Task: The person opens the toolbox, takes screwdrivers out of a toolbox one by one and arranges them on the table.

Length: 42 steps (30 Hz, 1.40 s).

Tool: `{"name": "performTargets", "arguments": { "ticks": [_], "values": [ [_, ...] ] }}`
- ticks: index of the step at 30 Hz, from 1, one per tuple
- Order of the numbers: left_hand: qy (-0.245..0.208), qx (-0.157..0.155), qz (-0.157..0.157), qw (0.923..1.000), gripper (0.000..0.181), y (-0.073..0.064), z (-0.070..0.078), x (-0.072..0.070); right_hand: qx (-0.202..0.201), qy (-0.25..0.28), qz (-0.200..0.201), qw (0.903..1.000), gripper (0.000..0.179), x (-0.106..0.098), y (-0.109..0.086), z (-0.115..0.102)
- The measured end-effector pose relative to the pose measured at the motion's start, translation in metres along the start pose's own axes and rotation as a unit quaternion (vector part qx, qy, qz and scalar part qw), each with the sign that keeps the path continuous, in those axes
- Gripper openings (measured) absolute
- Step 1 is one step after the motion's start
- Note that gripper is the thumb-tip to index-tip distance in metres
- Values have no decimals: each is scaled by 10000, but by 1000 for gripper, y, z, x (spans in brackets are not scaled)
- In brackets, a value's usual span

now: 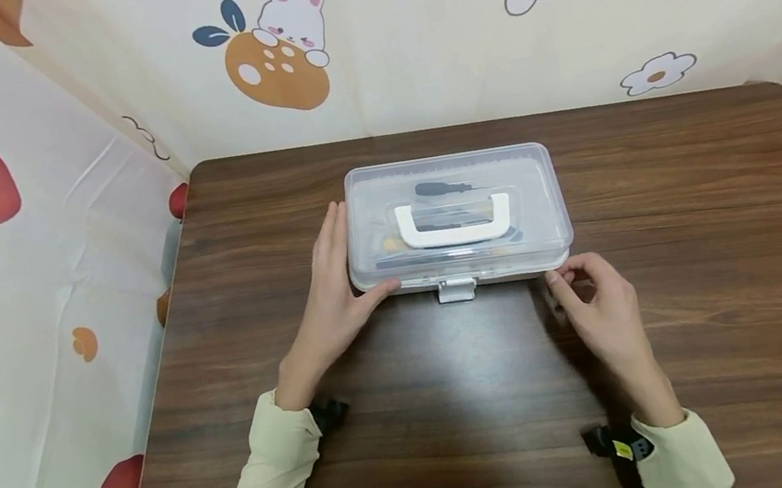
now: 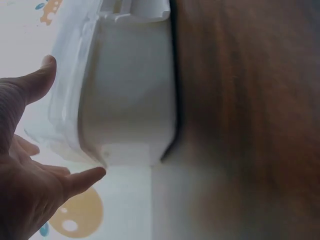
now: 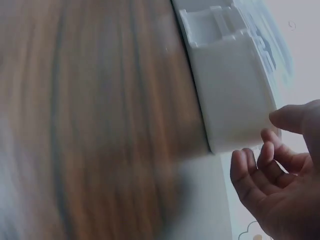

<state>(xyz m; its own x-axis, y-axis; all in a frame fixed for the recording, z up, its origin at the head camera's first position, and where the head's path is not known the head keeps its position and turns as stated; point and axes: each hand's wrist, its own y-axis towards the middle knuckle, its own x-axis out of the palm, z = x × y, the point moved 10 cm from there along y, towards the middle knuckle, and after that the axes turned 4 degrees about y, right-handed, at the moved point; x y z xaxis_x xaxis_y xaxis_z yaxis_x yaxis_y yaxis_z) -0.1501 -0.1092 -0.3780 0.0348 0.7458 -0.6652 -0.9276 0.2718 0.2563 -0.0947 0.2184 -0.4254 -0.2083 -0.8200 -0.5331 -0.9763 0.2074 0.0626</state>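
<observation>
A white toolbox (image 1: 462,263) with a clear lid stands on the table, its white carry handle (image 1: 458,234) lying flat on top. Through the lid shows a dark-handled screwdriver (image 1: 439,188); the other contents are blurred. At the front middle sticks out a latch (image 1: 457,290). My left hand (image 1: 332,286) lies along the left side with straight fingers, its thumb at the front left corner. With curled fingers and thumb, my right hand (image 1: 601,305) pinches the front right corner; in the right wrist view the thumb tip (image 3: 275,117) meets the box edge.
The dark wooden table (image 1: 700,231) reaches up to a patterned cloth wall (image 1: 424,62) at the back. Another cloth (image 1: 10,335) hangs along the left side. Dark straps (image 1: 618,444) go round both wrists.
</observation>
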Motion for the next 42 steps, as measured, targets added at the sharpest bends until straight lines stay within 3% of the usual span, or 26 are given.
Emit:
{"name": "performTargets", "arguments": {
  "ticks": [3, 6, 9, 12, 16, 32, 42],
  "values": [
    [-475, -454, -204, 9976, 116, -3, -12, 4, -85, 137, 47, 9999, 28, -4, 3, -1],
    [-825, -780, -378, 9928, 116, -6, -21, 9, -214, 709, -212, 9970, 53, -1, 6, -5],
    [-944, -875, -444, 9907, 115, -7, -25, 11, -504, 1043, -541, 9918, 75, 2, 11, -15],
    [-990, -873, -446, 9902, 112, -7, -27, 11, -701, 1035, -842, 9886, 84, 5, 16, -23],
    [-1051, -834, -418, 9901, 108, -7, -29, 11, -731, 1036, -958, 9873, 85, 7, 20, -24],
    [-1160, -679, -402, 9901, 105, -12, -25, 14, -870, 1519, -759, 9816, 89, 0, 13, -19],
    [-886, -681, -376, 9930, 106, -31, -18, 13, -891, 1537, -773, 9810, 88, -8, -7, -16]
  ]
}}
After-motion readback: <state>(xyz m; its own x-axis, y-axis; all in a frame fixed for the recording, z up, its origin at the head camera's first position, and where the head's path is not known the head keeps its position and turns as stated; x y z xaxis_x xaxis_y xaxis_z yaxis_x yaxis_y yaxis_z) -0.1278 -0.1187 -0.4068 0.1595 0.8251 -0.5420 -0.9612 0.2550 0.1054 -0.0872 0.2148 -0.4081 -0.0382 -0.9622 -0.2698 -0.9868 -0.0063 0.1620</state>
